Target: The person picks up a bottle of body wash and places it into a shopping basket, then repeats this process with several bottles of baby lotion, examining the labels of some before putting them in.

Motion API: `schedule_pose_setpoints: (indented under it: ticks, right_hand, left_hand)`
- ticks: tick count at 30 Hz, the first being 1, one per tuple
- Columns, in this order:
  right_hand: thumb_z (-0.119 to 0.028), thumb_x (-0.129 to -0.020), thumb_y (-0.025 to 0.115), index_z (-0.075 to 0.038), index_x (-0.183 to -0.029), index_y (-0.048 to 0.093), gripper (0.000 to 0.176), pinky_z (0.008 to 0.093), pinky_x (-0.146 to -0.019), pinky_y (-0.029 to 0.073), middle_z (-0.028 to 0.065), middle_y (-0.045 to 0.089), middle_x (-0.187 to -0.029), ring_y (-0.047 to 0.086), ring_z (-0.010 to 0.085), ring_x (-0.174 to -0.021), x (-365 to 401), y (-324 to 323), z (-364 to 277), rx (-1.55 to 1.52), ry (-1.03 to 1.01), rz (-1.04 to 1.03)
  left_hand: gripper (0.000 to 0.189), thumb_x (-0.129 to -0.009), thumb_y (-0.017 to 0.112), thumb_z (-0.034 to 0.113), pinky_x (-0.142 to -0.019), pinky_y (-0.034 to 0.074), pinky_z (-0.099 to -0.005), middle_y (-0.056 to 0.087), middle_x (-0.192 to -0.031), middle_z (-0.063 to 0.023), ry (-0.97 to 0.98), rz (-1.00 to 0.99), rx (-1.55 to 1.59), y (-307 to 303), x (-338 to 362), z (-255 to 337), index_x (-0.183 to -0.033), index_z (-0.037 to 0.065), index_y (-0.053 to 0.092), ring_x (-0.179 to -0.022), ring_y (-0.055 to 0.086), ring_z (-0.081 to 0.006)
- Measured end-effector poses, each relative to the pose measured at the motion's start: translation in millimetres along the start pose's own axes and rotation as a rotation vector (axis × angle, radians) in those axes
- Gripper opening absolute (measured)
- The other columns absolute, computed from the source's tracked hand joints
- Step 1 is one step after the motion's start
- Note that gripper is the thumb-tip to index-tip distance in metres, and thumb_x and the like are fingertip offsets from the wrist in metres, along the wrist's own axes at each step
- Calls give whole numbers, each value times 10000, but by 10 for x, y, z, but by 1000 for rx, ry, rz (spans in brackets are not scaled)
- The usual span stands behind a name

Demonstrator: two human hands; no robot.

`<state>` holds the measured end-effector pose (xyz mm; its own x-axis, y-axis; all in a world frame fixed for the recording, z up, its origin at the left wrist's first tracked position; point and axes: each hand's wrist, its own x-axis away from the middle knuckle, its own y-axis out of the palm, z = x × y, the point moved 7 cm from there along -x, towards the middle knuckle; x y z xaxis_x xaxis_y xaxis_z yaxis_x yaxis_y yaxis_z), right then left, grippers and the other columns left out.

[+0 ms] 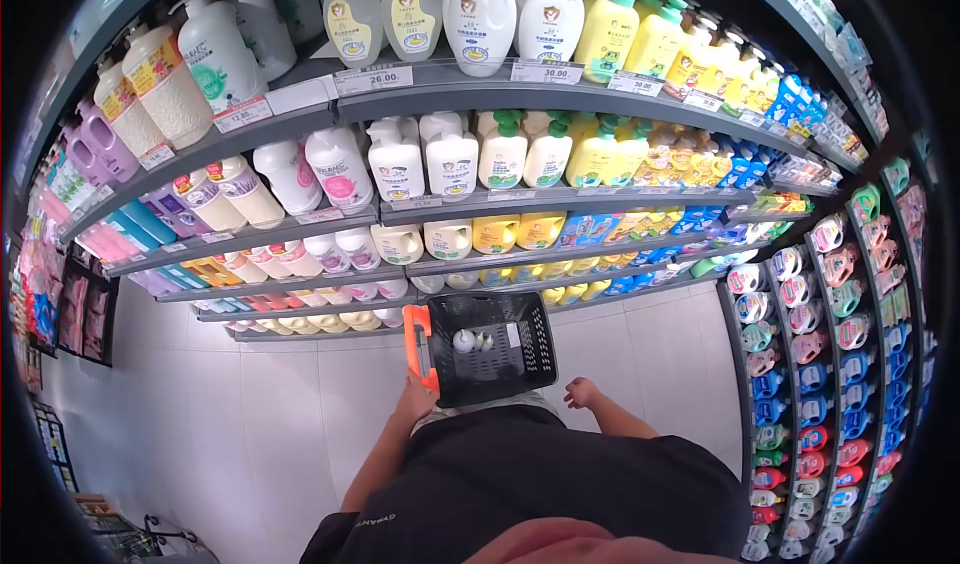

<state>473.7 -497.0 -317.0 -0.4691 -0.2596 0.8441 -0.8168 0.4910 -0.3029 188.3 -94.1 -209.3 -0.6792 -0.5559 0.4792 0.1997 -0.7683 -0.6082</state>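
Note:
A black shopping basket (490, 389) with an orange handle (412, 346) hangs in front of my body. My left hand (417, 398) is wrapped round the lower end of that handle. Inside the basket lie a small white bottle (463, 341) and some small pale yellowish items (485, 341). To the right of the basket, my right hand (579, 393) hovers apart from it with its fingers curled; whether anything small is in them is hidden.
Curved shelves (360, 104) of pump bottles run across the front, above a pale tiled floor (270, 404). On the right stands another rack (790, 364) of bottles. Dark racks (85, 314) with packets are at the left edge.

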Motion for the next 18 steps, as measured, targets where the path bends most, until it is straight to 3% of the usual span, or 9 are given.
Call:
schedule_pose_setpoints:
  ticks: [3, 9, 12, 18]
  right_hand:
    - [-203, -975, 513, 35, -1252, 549, 367, 391, -553, 567, 217, 739, -1040, 738, 313, -721, 122, 81, 231, 24, 52, -2]
    - [-212, -977, 520, 21, -1296, 519, 395, 420, -573, 560, 218, 731, -1076, 740, 331, -757, 292, -22, 716, -2, 163, -3]
    - [-210, -977, 516, 16, -1299, 519, 394, 412, -569, 554, 220, 730, -1085, 741, 333, -766, 336, -152, 841, 1, 190, -9]
    - [-206, -970, 518, 38, -1294, 519, 406, 411, -576, 566, 231, 728, -1097, 743, 334, -781, 261, -467, 831, -3, 160, -33]
  left_hand:
    - [1000, -860, 661, 268, -1093, 443, -463, 410, -1437, -440, 1, -54, -23, -13, -69, -46, -1527, -181, 66, -1312, 504, -504]
    - [973, -852, 660, 268, -997, 509, -473, 503, -1347, -428, 6, -80, -28, -59, -35, 66, -1512, -199, 118, -1198, 594, -486]
    - [981, -841, 665, 264, -980, 518, -478, 540, -1300, -412, 26, -32, -124, 26, -107, 68, -1507, -201, 115, -1179, 602, -486]
    - [997, -836, 668, 243, -981, 522, -506, 518, -1315, -396, -123, 0, -228, 185, -119, 198, -1506, -189, 69, -1180, 592, -503]
